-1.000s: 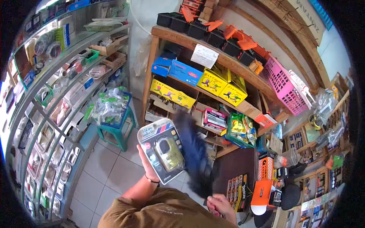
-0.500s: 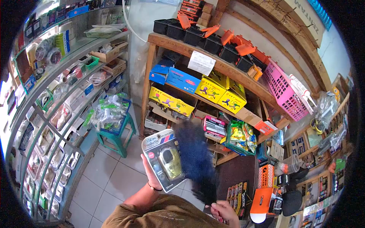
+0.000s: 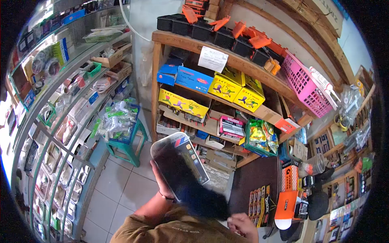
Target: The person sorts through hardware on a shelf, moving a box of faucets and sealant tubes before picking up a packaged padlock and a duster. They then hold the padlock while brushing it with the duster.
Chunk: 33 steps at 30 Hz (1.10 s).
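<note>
My left hand (image 3: 162, 183) grips the left edge of a carded blister pack (image 3: 194, 157), which is tilted in front of my body. Dark, blurred feathers spread over much of its front and hide the product inside. They belong to a dark blue-black feather duster (image 3: 206, 201), whose handle end is in my closed right hand (image 3: 242, 225) at the lower right. The handle itself is mostly hidden by my fingers.
Ahead stands a wooden shelf (image 3: 190, 41) with yellow boxes (image 3: 229, 87), black bins and a pink basket (image 3: 306, 87). To the left are glass display shelves and a green stool (image 3: 129, 152) bearing bagged goods. An orange box (image 3: 286, 208) lies at the right.
The duster has swung down and left, from beside the blister pack to across its front. The pack has turned, its top still tilted left. My view has shifted slightly.
</note>
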{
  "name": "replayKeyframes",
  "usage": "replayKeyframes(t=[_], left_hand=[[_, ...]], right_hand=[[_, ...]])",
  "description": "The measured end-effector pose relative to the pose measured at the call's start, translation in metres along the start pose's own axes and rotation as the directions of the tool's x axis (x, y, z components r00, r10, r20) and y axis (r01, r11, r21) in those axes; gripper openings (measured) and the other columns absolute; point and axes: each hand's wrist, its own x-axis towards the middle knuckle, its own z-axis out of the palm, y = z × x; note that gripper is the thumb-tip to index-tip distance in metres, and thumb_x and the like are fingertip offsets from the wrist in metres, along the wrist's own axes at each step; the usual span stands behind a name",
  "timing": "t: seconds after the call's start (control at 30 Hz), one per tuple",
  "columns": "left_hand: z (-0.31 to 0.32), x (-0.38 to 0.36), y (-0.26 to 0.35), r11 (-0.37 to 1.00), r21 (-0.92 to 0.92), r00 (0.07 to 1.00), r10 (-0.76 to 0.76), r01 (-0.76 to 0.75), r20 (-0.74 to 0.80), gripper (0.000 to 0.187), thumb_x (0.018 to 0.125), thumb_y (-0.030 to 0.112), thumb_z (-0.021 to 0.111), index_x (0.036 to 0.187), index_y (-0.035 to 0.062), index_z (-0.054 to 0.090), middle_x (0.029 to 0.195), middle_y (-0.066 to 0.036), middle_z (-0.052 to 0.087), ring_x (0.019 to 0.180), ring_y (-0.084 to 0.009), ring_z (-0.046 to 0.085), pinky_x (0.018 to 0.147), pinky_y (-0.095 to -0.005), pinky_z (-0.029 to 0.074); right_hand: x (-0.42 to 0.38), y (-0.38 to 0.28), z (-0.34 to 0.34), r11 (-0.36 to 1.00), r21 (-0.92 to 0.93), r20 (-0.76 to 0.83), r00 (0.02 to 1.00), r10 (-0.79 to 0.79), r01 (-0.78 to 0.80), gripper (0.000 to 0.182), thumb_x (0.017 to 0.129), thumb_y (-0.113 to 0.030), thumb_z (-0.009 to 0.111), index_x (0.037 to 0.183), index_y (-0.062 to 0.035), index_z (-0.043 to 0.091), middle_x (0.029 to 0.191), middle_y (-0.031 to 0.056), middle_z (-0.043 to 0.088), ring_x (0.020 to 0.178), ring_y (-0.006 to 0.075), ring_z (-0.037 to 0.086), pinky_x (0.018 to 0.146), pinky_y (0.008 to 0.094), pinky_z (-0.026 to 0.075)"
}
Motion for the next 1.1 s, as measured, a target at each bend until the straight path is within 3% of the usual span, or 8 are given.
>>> replayKeyframes(t=[0.03,0.33,0.47,0.53,0.57,0.77,0.83,1.1], left_hand=[[-0.016,-0.004,0.000,0.996,-0.077,0.976,0.015,-0.033,-0.216,0.090,0.076,0.076,0.033,0.136,0.0088,0.029,0.131,-0.012,0.043,0.114,-0.0290,0.048,0.095,-0.0473,0.039],[-0.026,0.004,-0.014,0.987,-0.158,0.999,0.003,-0.011,-0.049,0.088,0.076,0.075,0.036,0.135,0.0102,0.032,0.128,-0.011,0.046,0.112,-0.0268,0.049,0.093,-0.0447,0.041],[0.008,0.018,-0.022,0.911,0.332,0.937,-0.136,0.246,-0.322,0.088,0.077,0.074,0.034,0.136,0.0087,0.030,0.130,-0.011,0.045,0.115,-0.0277,0.047,0.095,-0.0448,0.040],[0.011,0.010,-0.019,0.997,-0.048,0.998,-0.058,0.057,-0.016,0.090,0.077,0.075,0.034,0.137,0.0088,0.028,0.132,-0.012,0.042,0.117,-0.0289,0.045,0.097,-0.0464,0.038],[-0.025,0.004,-0.022,0.984,-0.178,0.986,-0.035,0.005,-0.164,0.091,0.073,0.077,0.035,0.136,0.0109,0.030,0.131,-0.015,0.043,0.115,-0.0333,0.046,0.093,-0.0521,0.039],[0.004,0.014,-0.021,0.986,-0.102,0.990,-0.135,0.129,-0.050,0.091,0.074,0.077,0.034,0.137,0.0114,0.029,0.131,-0.016,0.043,0.116,-0.0350,0.045,0.094,-0.0530,0.038],[-0.012,0.008,-0.017,0.980,-0.194,0.986,-0.065,0.035,-0.151,0.089,0.075,0.076,0.034,0.136,0.0115,0.032,0.130,-0.014,0.045,0.115,-0.0338,0.046,0.096,-0.0521,0.037],[-0.003,0.015,-0.017,0.959,0.161,0.946,-0.188,0.235,-0.264,0.090,0.075,0.076,0.034,0.135,0.0104,0.032,0.130,-0.016,0.044,0.116,-0.0326,0.045,0.094,-0.0482,0.039]], right_hand=[[-0.004,-0.020,0.006,0.992,0.080,-0.087,0.990,0.108,-0.101,0.037,0.092,-0.022,0.051,0.060,-0.0045,0.048,0.050,-0.0013,0.042,0.040,0.0065,0.037,0.038,0.0208,0.028],[-0.008,0.000,0.000,0.972,0.226,-0.091,0.993,0.078,-0.055,0.031,0.091,-0.018,0.052,0.065,-0.0013,0.053,0.050,0.0023,0.047,0.039,0.0072,0.040,0.036,0.0233,0.028],[-0.010,-0.002,-0.007,0.997,0.019,0.085,0.993,-0.082,0.080,0.034,0.091,-0.019,0.051,0.062,-0.0024,0.049,0.050,0.0024,0.046,0.038,0.0073,0.040,0.035,0.0233,0.028],[-0.010,-0.004,-0.011,1.000,-0.004,-0.065,0.998,0.008,-0.008,0.035,0.092,-0.021,0.050,0.062,-0.0023,0.050,0.050,0.0019,0.047,0.039,0.0070,0.040,0.036,0.0230,0.028],[-0.006,-0.007,-0.007,0.978,0.208,-0.080,0.997,0.003,0.014,0.035,0.092,-0.021,0.051,0.062,-0.0025,0.053,0.049,0.0016,0.047,0.038,0.0065,0.040,0.035,0.0229,0.026],[-0.018,-0.029,-0.002,0.996,-0.055,-0.055,0.997,0.062,-0.065,0.035,0.091,-0.022,0.052,0.062,-0.0032,0.053,0.050,0.0018,0.049,0.037,0.0058,0.039,0.036,0.0218,0.028],[-0.007,-0.018,0.003,0.964,0.264,-0.122,0.993,-0.010,0.042,0.034,0.091,-0.019,0.052,0.061,-0.0041,0.053,0.050,0.0011,0.048,0.038,0.0048,0.037,0.037,0.0213,0.027],[-0.003,-0.023,0.000,1.000,0.015,-0.088,0.996,0.015,-0.014,0.038,0.092,-0.021,0.051,0.058,-0.0038,0.050,0.051,0.0009,0.047,0.040,0.0046,0.037,0.037,0.0205,0.027]])
